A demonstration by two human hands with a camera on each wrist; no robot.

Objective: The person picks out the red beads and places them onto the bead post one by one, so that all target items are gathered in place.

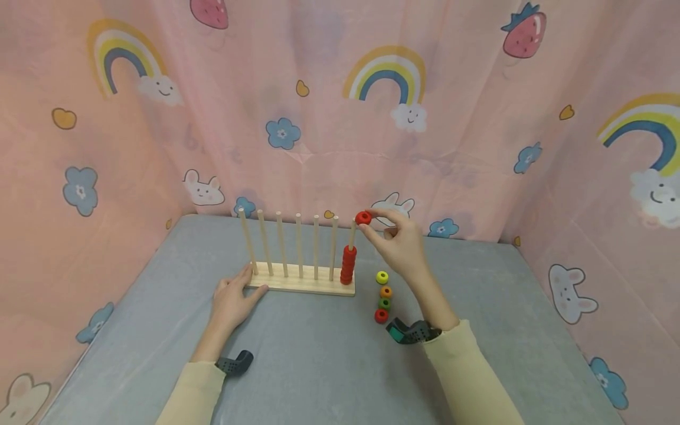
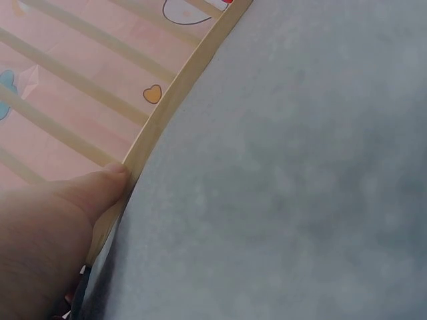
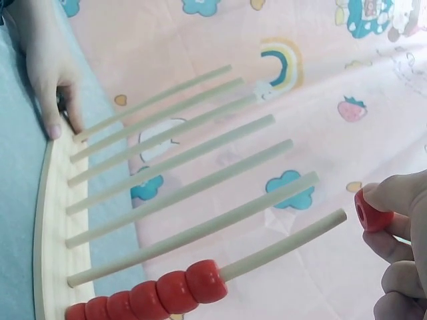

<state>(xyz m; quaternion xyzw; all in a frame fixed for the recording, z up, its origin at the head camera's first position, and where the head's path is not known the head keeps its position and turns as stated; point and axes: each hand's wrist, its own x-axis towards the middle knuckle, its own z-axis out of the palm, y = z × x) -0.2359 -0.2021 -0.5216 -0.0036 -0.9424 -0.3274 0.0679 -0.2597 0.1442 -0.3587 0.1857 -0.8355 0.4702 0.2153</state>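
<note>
My right hand (image 1: 401, 245) pinches a red bead (image 3: 377, 217) between thumb and fingers. In the right wrist view the bead's hole faces the tip of the rightmost peg (image 3: 287, 245), with a small gap between them. Several red beads (image 1: 347, 265) are stacked on the lower part of that peg. The wooden peg stand (image 1: 303, 286) has a flat base and a row of upright pegs; the others carry no beads. At the base's left end my left hand (image 1: 231, 304) holds it, thumb (image 2: 110, 177) at the front edge and fingers at the far side.
Right of the stand, loose beads lie in a short line on the grey tabletop (image 1: 319, 366): yellow (image 1: 382, 277), orange (image 1: 385, 292), green (image 1: 384, 303) and red (image 1: 381, 316). A pink patterned curtain (image 1: 329, 171) hangs behind the table and along its sides.
</note>
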